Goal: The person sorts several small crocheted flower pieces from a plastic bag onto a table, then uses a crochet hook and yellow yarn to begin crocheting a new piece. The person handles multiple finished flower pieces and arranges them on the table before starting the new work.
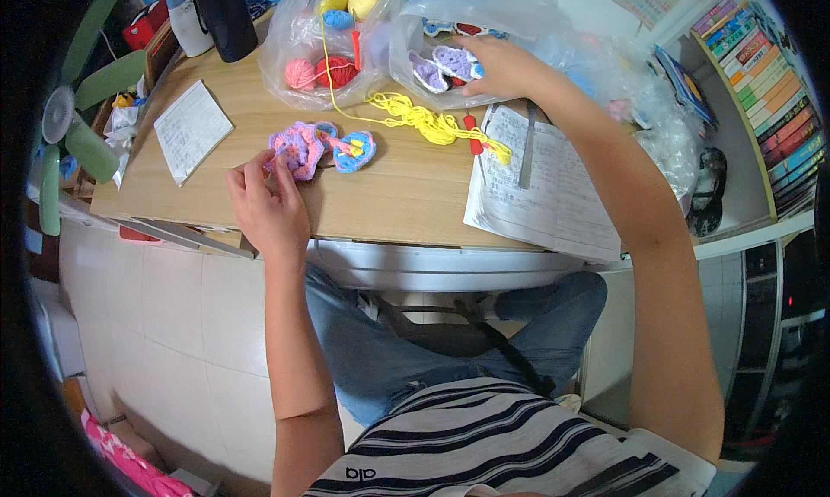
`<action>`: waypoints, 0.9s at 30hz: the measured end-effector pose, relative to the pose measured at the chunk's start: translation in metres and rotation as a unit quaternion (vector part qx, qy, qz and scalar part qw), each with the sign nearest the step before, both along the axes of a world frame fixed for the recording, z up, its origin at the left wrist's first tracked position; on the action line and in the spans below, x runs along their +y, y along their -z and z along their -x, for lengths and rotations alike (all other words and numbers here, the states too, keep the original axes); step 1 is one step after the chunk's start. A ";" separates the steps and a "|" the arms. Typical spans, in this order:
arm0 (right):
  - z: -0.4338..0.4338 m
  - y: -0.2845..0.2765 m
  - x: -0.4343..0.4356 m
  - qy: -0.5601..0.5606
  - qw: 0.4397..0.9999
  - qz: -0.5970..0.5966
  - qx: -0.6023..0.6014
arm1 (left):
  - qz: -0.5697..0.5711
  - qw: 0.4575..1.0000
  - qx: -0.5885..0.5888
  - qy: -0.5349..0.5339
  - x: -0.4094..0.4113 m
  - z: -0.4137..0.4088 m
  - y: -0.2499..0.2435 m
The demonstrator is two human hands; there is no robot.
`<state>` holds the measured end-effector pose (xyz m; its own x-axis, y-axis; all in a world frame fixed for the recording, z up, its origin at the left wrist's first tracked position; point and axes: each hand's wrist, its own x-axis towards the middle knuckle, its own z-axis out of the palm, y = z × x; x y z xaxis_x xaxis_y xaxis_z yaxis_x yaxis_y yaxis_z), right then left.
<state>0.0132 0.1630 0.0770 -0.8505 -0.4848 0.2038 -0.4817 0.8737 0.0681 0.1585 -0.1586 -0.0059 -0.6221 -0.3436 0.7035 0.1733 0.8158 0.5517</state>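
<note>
My left hand [269,195] pinches the edge of a purple and pink crocheted flower [299,150] on the desk. Joined or touching at its right lies a blue crocheted piece with pink and yellow [354,151]. My right hand [496,69] reaches into the mouth of a clear plastic bag [421,17], its fingers at purple crocheted pieces with white edging [454,62]; whether they grip one is hidden. Loose yellow yarn [421,121] lies between the hands, its strand running to a second plastic bag [275,50] with yarn balls. A red-handled crochet hook [472,134] lies by the yarn's right end.
An open notebook [538,186] with handwriting lies at the right, a dark strip [528,147] across it. A paper pad [193,133] is at the left. Bottles [224,17] stand behind it, and a green fan [58,114] is far left. Books [765,88] fill a right-hand shelf.
</note>
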 end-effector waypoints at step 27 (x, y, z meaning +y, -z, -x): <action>0.087 -0.019 0.034 0.059 0.996 0.000 0.070 | -0.002 1.000 -0.010 0.007 0.006 -0.001 -0.006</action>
<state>-0.0734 0.1965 0.0959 -0.8654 -0.3824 0.3238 -0.3606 0.9240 0.1275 0.1592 -0.1522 -0.0004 -0.6406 -0.3378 0.6896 0.1730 0.8115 0.5582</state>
